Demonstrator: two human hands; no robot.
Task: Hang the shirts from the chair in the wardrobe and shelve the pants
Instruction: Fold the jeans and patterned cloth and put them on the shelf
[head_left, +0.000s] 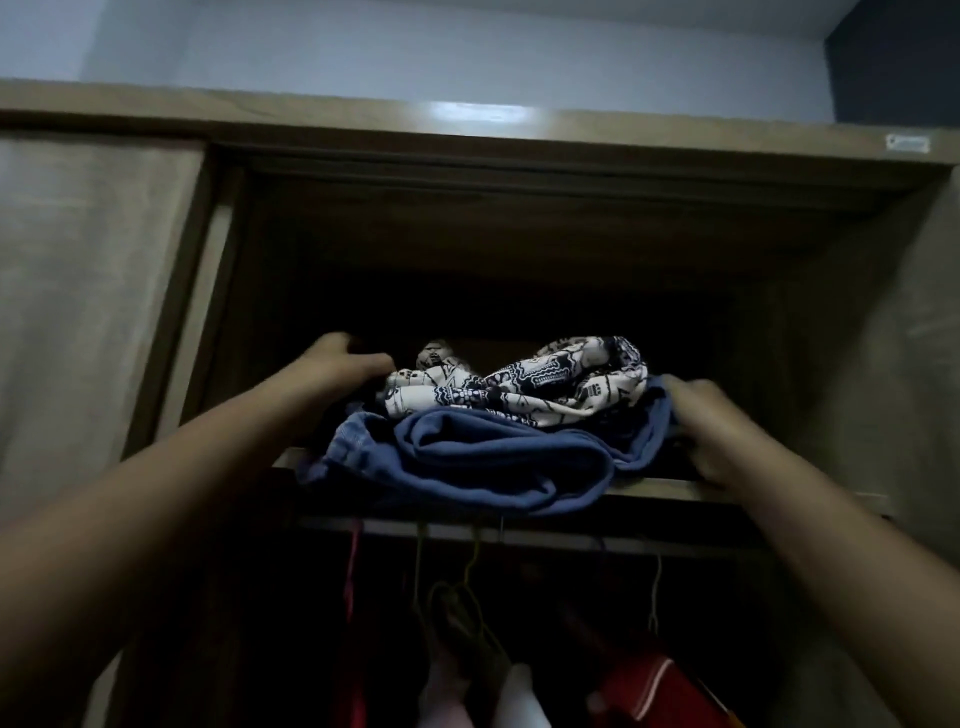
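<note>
The view looks up into an open wardrobe (467, 171). On its upper shelf (727, 491) lies a pile of two pants. The blue pants (493, 457) are below, loosely folded. Their front edge hangs a little over the front of the shelf. The patterned pants (545, 384), white with dark print, lie crumpled on top of the blue ones, more to the back.

Both arms reach up to the pile, one on each side. The left hand (337, 366) is at the left end of the patterned pants and touches them. Its fingers are curled, but their tips go into the dark behind the cloth, so I cannot tell whether it holds the cloth or only pushes it. The right hand (717, 431) is at the right end of the pile. It is blurred. Its thumb lies on the blue pants and its fingers curl under their edge, so it grips them there.

Under the shelf runs a rail (571, 540) with thin hangers (470, 571) on it. Clothes hang from them in the dark. At the bottom, a red garment (660, 691) is on the right and a white garment (519, 696) is just beside it. A sliding door (93, 291) covers the left part of the wardrobe. Above the wardrobe is a pale wall (415, 47).
</note>
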